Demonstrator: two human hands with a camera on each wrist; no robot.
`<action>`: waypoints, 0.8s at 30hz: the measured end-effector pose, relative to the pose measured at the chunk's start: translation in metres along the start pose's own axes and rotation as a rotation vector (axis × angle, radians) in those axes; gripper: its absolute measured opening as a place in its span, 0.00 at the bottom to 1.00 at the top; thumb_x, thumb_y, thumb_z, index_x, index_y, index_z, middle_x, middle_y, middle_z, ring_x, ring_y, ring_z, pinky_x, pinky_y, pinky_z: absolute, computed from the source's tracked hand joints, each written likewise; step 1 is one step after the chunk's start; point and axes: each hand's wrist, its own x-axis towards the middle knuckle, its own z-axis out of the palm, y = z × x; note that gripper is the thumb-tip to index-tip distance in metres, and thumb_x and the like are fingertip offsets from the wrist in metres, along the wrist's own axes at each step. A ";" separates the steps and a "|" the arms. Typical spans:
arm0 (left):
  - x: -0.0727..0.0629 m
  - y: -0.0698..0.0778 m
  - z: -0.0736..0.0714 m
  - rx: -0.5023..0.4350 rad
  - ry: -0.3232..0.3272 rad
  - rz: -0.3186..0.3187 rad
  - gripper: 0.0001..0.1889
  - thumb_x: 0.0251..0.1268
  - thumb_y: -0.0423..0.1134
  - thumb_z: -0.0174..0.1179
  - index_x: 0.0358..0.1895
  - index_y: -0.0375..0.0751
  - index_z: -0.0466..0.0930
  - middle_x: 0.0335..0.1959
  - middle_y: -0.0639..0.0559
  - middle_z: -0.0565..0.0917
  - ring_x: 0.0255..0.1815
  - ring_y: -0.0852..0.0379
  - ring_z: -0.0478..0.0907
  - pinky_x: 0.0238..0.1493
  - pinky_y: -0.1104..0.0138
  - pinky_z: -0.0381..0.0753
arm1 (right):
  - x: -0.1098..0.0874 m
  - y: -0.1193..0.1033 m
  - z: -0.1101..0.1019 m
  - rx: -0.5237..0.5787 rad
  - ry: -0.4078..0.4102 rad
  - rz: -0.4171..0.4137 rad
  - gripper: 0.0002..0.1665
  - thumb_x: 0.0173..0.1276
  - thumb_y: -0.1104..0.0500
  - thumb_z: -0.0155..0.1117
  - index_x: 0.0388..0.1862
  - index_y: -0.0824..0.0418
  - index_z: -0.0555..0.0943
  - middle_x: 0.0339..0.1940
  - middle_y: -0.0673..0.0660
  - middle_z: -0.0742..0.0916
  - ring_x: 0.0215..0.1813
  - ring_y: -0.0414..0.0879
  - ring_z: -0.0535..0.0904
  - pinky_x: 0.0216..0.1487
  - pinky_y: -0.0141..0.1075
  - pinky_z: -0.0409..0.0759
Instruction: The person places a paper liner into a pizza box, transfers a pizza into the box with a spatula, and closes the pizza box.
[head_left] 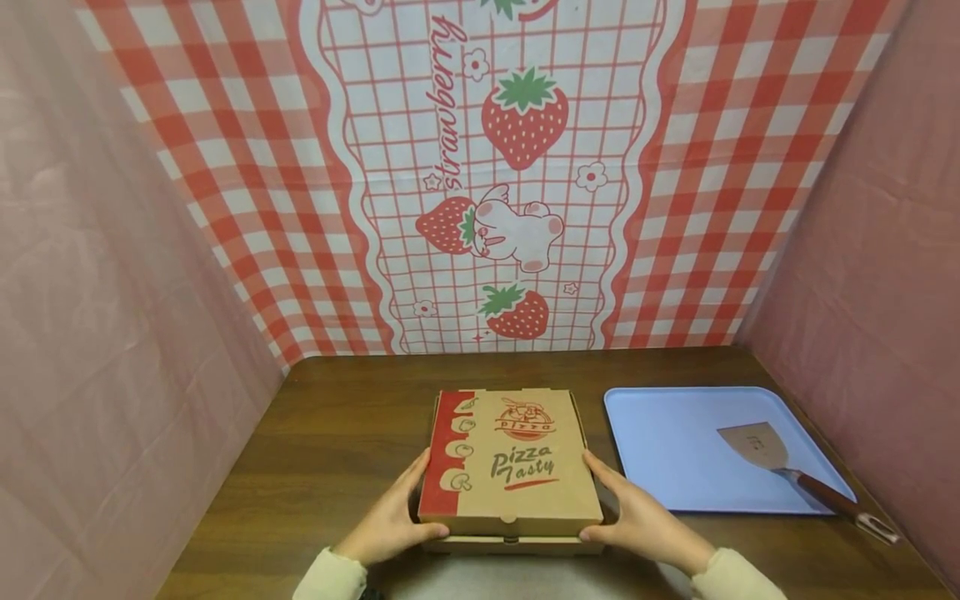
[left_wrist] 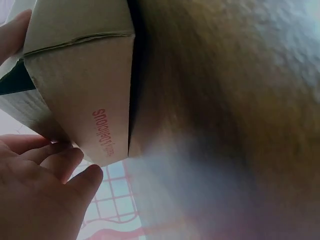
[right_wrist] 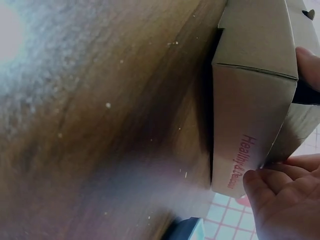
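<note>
A cardboard pizza box [head_left: 517,467] with a red strip and "Pizza Tasty" print sits near the front of the table, its lid over the base. My left hand [head_left: 388,518] holds its left side, the thumb at the front corner and the fingers along the side wall. On the opposite side my right hand [head_left: 639,518] grips it the same way. Both wrist views show a dark gap between lid and base beside each thumb, so the lid stands slightly raised at the front. Red lettering marks the side walls [left_wrist: 95,90] [right_wrist: 245,120].
To the right lies a light blue tray [head_left: 660,467]. A spatula [head_left: 757,446] with a metal blade and a brown handle rests on it, its handle jutting past the tray's front right corner. Behind the wooden table [head_left: 337,433] hangs a checked strawberry cloth [head_left: 525,208]; pink cloth hangs at both sides.
</note>
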 end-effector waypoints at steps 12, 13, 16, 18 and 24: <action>-0.003 0.001 0.002 0.070 0.015 -0.010 0.56 0.53 0.53 0.72 0.78 0.37 0.47 0.79 0.37 0.53 0.78 0.38 0.53 0.72 0.39 0.57 | -0.002 -0.001 0.002 -0.006 -0.028 0.008 0.63 0.56 0.34 0.70 0.79 0.64 0.52 0.78 0.68 0.60 0.75 0.68 0.61 0.69 0.63 0.64; -0.003 0.001 0.003 0.070 0.024 -0.016 0.54 0.55 0.54 0.71 0.78 0.37 0.48 0.79 0.37 0.54 0.78 0.38 0.54 0.72 0.39 0.57 | -0.002 -0.002 0.002 -0.009 -0.026 0.007 0.62 0.58 0.34 0.68 0.79 0.64 0.52 0.78 0.68 0.60 0.74 0.68 0.61 0.69 0.64 0.64; -0.002 0.005 0.003 0.077 0.047 -0.028 0.49 0.61 0.56 0.65 0.78 0.36 0.49 0.78 0.37 0.55 0.78 0.38 0.54 0.73 0.39 0.57 | -0.002 -0.005 0.002 -0.029 -0.012 -0.002 0.58 0.62 0.35 0.65 0.78 0.65 0.53 0.78 0.69 0.60 0.74 0.69 0.62 0.68 0.64 0.65; -0.002 0.007 0.004 0.092 0.055 -0.028 0.48 0.63 0.56 0.63 0.77 0.34 0.50 0.78 0.37 0.55 0.77 0.37 0.54 0.73 0.39 0.57 | -0.002 -0.006 0.002 -0.053 0.003 -0.011 0.57 0.64 0.35 0.64 0.78 0.66 0.53 0.78 0.69 0.60 0.74 0.69 0.62 0.68 0.64 0.65; 0.000 0.009 0.005 0.131 0.047 -0.029 0.49 0.63 0.58 0.62 0.77 0.33 0.48 0.79 0.36 0.53 0.77 0.35 0.54 0.73 0.39 0.58 | -0.003 -0.007 0.005 -0.132 0.034 -0.040 0.56 0.64 0.35 0.63 0.77 0.69 0.55 0.78 0.68 0.61 0.73 0.67 0.64 0.67 0.61 0.67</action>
